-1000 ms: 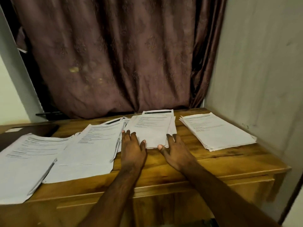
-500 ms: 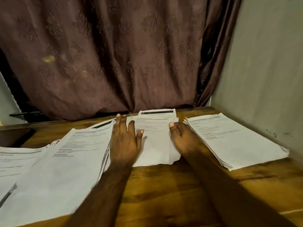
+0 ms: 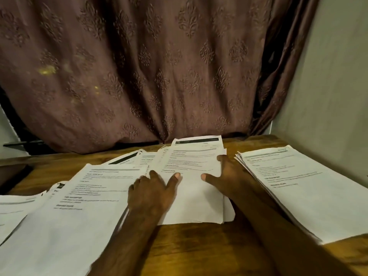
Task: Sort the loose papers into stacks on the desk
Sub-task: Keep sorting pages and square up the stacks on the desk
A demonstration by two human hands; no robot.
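Printed papers (image 3: pixel 191 176), text seemingly illegible

The desk (image 3: pixel 199 248) is varnished wood with a visible grain and a slight sheen. The papers (image 3: pixel 191 188) are thin matt white sheets printed with dark text. The curtain (image 3: pixel 151 76) is brownish cloth with an embossed motif. The wall (image 3: pixel 334 86) looks matt and painted.

White papers (image 3: pixel 191 196); brown desk (image 3: pixel 199 246); mauve damask-patterned curtain (image 3: pixel 159 66).
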